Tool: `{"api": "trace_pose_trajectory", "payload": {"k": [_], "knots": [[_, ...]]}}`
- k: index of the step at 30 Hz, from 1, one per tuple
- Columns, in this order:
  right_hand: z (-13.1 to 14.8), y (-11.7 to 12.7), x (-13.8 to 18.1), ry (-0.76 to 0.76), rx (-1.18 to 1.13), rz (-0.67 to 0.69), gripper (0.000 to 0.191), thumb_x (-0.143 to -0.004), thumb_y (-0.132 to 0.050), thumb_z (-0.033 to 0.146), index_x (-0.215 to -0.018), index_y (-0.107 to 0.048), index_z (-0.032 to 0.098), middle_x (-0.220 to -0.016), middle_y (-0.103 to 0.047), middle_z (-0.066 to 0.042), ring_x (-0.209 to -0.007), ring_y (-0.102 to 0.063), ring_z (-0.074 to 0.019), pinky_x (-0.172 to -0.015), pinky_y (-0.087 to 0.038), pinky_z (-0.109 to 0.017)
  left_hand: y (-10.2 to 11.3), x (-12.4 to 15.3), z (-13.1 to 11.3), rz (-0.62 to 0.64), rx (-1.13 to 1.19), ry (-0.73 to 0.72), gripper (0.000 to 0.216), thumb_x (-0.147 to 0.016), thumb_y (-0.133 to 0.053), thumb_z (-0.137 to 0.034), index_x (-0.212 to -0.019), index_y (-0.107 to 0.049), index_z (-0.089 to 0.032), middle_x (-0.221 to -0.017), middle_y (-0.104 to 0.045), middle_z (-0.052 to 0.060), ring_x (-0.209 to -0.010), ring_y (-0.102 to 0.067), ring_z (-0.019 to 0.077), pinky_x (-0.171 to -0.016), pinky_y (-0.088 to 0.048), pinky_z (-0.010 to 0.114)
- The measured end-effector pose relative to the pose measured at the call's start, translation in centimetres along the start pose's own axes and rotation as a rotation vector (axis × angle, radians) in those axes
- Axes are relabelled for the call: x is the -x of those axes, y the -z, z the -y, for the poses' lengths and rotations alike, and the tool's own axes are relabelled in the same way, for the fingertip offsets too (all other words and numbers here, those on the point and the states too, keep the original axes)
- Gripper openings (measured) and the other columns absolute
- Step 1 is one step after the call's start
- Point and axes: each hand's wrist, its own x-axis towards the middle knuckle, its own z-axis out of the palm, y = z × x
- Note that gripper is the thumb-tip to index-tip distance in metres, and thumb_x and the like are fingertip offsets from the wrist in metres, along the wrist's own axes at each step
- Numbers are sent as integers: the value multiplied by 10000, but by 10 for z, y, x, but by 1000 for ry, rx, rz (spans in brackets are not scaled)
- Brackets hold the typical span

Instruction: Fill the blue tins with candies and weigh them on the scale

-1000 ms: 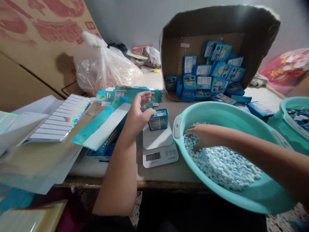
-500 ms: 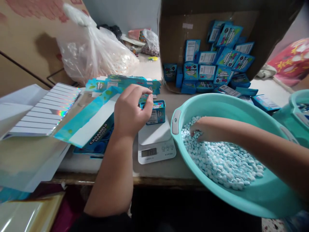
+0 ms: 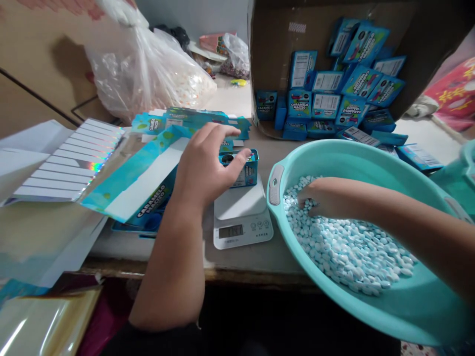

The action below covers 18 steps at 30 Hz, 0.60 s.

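Note:
A small open blue candy box [image 3: 245,170] stands on a white kitchen scale [image 3: 241,217] whose display is lit. My left hand [image 3: 206,165] hovers over the box with fingers spread, thumb at its rim, holding nothing. My right hand [image 3: 321,198] is dug into a heap of small white-blue candies [image 3: 345,247] inside a large teal basin [image 3: 371,163]; its fingers curl down into the candies, so what they hold is hidden.
Flat blue box blanks [image 3: 148,183] and holographic sheets [image 3: 70,165] lie left of the scale. A cardboard carton [image 3: 274,59] on its side holds several filled blue boxes [image 3: 334,99]. A clear plastic bag [image 3: 148,74] sits behind. Part of a second teal tub [image 3: 465,168] is at right.
My left hand went from a pinch over the box to spread fingers. My right hand stayed in the candies. The view tilted down slightly.

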Motion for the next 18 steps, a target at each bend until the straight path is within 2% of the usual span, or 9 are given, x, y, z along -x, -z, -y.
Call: {"api": "trace_pose_trajectory", "payload": {"k": [2,4,6,8,10,11,13,16,18], "knots": [[1,0,0,-7,-3,1,254,-801,-665,171,-1027,-757,243,-953,-748,-69,-813,-656,-260,-673,-415,-352,0,1,2,157,-77,80,595,-736,-785,-353,-1292,-592,-269,-1283,-628,74,-1157,-594,323,-1001,-472,438],[1,1,-1,-1,-10,18,264,-802,-669,170,-1044,-752,234,-973,-747,-70,-823,-658,-256,-676,-421,-347,-1,2,5,264,-174,150,569,-696,-795,-322,-1237,-630,-264,-1191,-677,74,-1037,-640,323,-892,-513,407],[-2,4,-1,13,-30,20,306,-802,-689,201,-1103,-736,228,-1034,-741,-74,-872,-663,-267,-692,-433,-348,-1,1,6,248,-237,197,436,-693,-788,-313,-1111,-685,-243,-1058,-706,74,-933,-654,314,-829,-519,391],[-6,12,2,54,-80,-23,270,-851,-659,250,-1112,-722,219,-1059,-735,-72,-900,-662,-261,-731,-449,-353,3,-2,5,135,-184,236,418,-690,-804,-346,-1074,-693,-226,-999,-708,71,-891,-655,301,-814,-521,389],[-8,24,12,69,-197,-185,236,-949,-559,328,-1079,-713,204,-1056,-729,-70,-915,-657,-241,-789,-466,-358,8,-8,-2,0,-1,234,470,-679,-833,-369,-1095,-682,-213,-995,-707,62,-883,-656,274,-811,-529,378],[-8,31,19,65,-307,-280,290,-989,-507,388,-1102,-698,202,-1089,-719,-75,-946,-653,-235,-814,-478,-353,9,-12,-8,-63,130,224,486,-677,-845,-376,-1101,-675,-210,-985,-707,53,-872,-654,254,-801,-536,368],[-5,40,35,77,-629,-440,444,-1005,-455,534,-1289,-601,226,-1224,-673,-88,-1029,-644,-232,-819,-518,-330,8,-20,-28,-139,449,215,475,-680,-855,-386,-1075,-666,-203,-944,-706,36,-843,-654,220,-777,-556,353],[3,43,52,174,-1075,-627,635,-960,-464,652,-1467,-404,275,-1314,-617,-98,-1037,-654,-226,-731,-571,-305,-12,-28,-75,-53,944,319,436,-684,-852,-333,-1032,-630,-195,-964,-720,32,-887,-682,221,-815,-589,378],[6,39,57,196,-1154,-838,598,-942,-484,663,-1381,-481,257,-1171,-667,-85,-914,-668,-212,-653,-571,-305,-33,-31,-108,84,1221,389,461,-680,-835,-235,-1075,-600,-193,-1040,-725,47,-984,-690,244,-888,-589,402]]}}
